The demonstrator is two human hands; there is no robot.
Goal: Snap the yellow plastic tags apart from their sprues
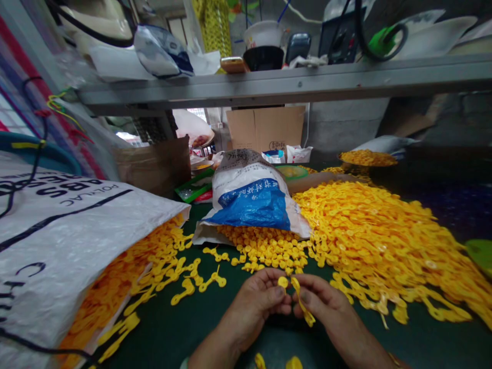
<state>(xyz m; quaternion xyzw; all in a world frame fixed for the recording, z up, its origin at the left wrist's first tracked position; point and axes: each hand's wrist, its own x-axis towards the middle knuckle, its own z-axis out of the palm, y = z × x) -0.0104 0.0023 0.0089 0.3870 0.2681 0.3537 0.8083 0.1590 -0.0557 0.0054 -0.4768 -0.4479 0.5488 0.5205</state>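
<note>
My left hand (255,302) and my right hand (326,305) meet low in the middle of the view, over a dark green table (192,328). Together they pinch one small yellow plastic part (298,297): the left fingers grip its round head, the right fingers hold its thin strip, which hangs down. Just beyond the hands lie several loose yellow parts (215,279). A big heap of the same yellow parts (376,230) spreads to the right.
A white woven sack (57,241) lies at the left, spilling yellow parts. A white and blue sack (251,197) lies behind the hands. A grey shelf (292,82) with bowls and gear runs overhead. Cardboard boxes (265,128) stand at the back.
</note>
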